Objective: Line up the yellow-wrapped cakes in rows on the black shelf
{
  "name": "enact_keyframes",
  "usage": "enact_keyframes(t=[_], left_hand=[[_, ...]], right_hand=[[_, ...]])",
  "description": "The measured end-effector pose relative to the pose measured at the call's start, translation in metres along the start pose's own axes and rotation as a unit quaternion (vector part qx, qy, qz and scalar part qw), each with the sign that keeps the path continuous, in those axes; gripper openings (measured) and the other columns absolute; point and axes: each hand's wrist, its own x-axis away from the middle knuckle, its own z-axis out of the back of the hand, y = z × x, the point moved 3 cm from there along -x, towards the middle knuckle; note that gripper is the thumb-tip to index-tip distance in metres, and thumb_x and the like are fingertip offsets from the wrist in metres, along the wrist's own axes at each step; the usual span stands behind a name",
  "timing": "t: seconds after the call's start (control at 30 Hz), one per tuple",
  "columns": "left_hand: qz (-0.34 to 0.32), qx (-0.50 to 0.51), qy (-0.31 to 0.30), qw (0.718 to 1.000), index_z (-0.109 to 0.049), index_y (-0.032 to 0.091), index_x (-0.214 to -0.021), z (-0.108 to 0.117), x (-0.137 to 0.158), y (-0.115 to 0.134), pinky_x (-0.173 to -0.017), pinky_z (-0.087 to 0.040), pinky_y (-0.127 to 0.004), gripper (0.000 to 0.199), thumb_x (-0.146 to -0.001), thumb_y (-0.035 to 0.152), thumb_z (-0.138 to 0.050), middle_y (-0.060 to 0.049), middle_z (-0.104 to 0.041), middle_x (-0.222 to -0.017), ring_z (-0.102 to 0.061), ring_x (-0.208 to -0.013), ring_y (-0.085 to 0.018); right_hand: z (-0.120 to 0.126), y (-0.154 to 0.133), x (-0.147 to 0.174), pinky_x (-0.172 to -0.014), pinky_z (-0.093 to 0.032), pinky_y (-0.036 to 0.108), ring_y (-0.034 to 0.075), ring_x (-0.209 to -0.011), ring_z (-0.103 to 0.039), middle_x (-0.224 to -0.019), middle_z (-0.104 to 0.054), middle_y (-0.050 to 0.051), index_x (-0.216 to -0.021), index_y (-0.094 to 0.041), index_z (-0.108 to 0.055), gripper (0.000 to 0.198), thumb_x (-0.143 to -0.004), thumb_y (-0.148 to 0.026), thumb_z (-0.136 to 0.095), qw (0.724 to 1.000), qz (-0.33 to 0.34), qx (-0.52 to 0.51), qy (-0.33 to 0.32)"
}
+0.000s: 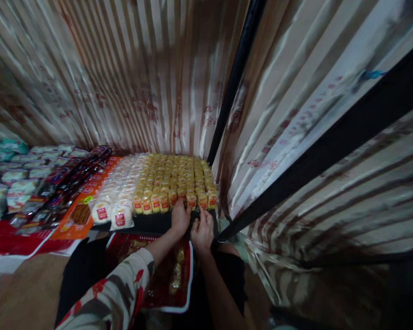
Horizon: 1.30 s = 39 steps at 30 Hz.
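Small yellow wrapped snack packets with red labels stand in tight rows on a dark surface. My left hand reaches to the front row, its fingers closed at a packet near the middle; the fingertips are partly hidden. Just to the right, my right hand has curled fingers, with thumb and forefinger at the lower edge of another front-row yellow packet. A red bag with a pale edge lies on my lap under my forearms, with several yellow packets visible on it.
Left of the yellow rows are white packets, an orange package, dark glossy packets, and more white and green packets. A pleated, printed curtain hangs behind. Dark poles slant close on the right.
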Motion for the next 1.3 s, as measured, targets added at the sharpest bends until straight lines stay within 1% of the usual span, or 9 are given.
enact_keyframes(t=[0.13,0.27,0.37,0.5,0.67,0.8,0.93,1.13,1.3], left_hand=[[-0.005,0.000,0.015,1.000,-0.053,0.016,-0.098,-0.002,-0.001,-0.002,-0.085,-0.044,-0.031,0.015,-0.083,0.014,-0.055,-0.008,-0.060,-0.096,-0.059,-0.094,-0.020],[-0.002,0.012,0.042,0.999,-0.050,0.017,-0.092,-0.004,0.000,-0.004,-0.079,-0.044,-0.028,0.011,-0.082,0.015,-0.055,-0.006,-0.057,-0.092,-0.057,-0.087,-0.017],[0.001,0.023,0.030,0.999,-0.049,0.017,-0.085,-0.007,0.000,-0.005,-0.073,-0.044,-0.026,0.006,-0.083,0.014,-0.054,-0.003,-0.055,-0.083,-0.056,-0.077,-0.015],[0.005,0.038,0.013,0.999,-0.049,0.018,-0.082,-0.010,-0.005,-0.006,-0.071,-0.043,-0.025,0.007,-0.082,0.014,-0.054,0.000,-0.055,-0.077,-0.056,-0.073,-0.014],[0.029,0.057,0.015,0.998,-0.048,0.018,-0.082,-0.015,-0.008,-0.008,-0.068,-0.044,-0.025,0.006,-0.083,0.015,-0.054,0.000,-0.056,-0.075,-0.057,-0.069,-0.013],[0.044,0.065,0.031,0.996,-0.047,0.017,-0.086,-0.018,-0.004,-0.007,-0.067,-0.044,-0.024,0.007,-0.084,0.014,-0.052,0.000,-0.056,-0.077,-0.058,-0.068,-0.013],[0.045,0.063,0.029,0.997,-0.046,0.019,-0.077,-0.019,-0.004,-0.004,-0.066,-0.042,-0.023,0.011,-0.084,0.013,-0.052,0.002,-0.055,-0.072,-0.057,-0.066,-0.012],[0.041,0.067,0.025,0.997,-0.049,0.017,-0.075,-0.013,-0.004,-0.001,-0.064,-0.040,-0.023,0.010,-0.083,0.012,-0.053,0.002,-0.055,-0.067,-0.056,-0.063,-0.012],[0.041,0.064,0.017,0.997,-0.052,0.017,-0.077,0.002,0.005,-0.005,-0.066,-0.040,-0.022,0.008,-0.084,0.015,-0.053,0.003,-0.056,-0.066,-0.056,-0.065,-0.012]], right_hand=[[0.001,-0.001,-0.001,-0.097,-0.040,0.044,0.026,-0.111,-0.049,-0.119,-0.051,0.016,-0.137,-0.014,-0.040,0.054,-0.083,-0.018,-0.034,1.000,-0.018,-0.009,0.009],[-0.002,0.001,-0.002,-0.096,-0.041,0.041,0.025,-0.107,-0.052,-0.120,-0.051,0.015,-0.141,-0.016,-0.032,0.058,-0.083,-0.018,-0.035,0.999,-0.034,-0.008,0.007],[-0.005,0.001,-0.004,-0.097,-0.040,0.041,0.026,-0.107,-0.051,-0.120,-0.050,0.016,-0.139,-0.015,-0.038,0.056,-0.082,-0.019,-0.036,0.999,-0.045,0.018,-0.005],[-0.006,0.003,-0.007,-0.093,-0.042,0.041,0.027,-0.107,-0.051,-0.118,-0.050,0.015,-0.138,-0.015,-0.041,0.055,-0.083,-0.022,-0.036,0.996,-0.075,0.036,-0.012],[-0.006,0.003,-0.008,-0.091,-0.042,0.038,0.025,-0.106,-0.052,-0.119,-0.051,0.015,-0.138,-0.016,-0.041,0.055,-0.083,-0.022,-0.036,0.996,-0.085,0.030,-0.020],[-0.004,0.003,-0.007,-0.092,-0.042,0.037,0.024,-0.104,-0.055,-0.120,-0.053,0.014,-0.136,-0.016,-0.041,0.055,-0.082,-0.021,-0.036,0.997,-0.081,0.003,0.000],[-0.005,0.004,-0.008,-0.091,-0.042,0.037,0.024,-0.105,-0.055,-0.120,-0.053,0.013,-0.136,-0.016,-0.042,0.055,-0.081,-0.020,-0.036,0.996,-0.084,0.003,-0.005],[-0.006,0.003,-0.006,-0.091,-0.044,0.037,0.024,-0.108,-0.055,-0.121,-0.054,0.013,-0.135,-0.015,-0.043,0.055,-0.081,-0.020,-0.036,0.995,-0.091,0.022,-0.025],[-0.002,0.000,-0.004,-0.087,-0.047,0.037,0.021,-0.100,-0.058,-0.116,-0.057,0.012,-0.128,-0.016,-0.049,0.048,-0.082,-0.021,-0.038,0.998,-0.049,-0.034,0.010]])
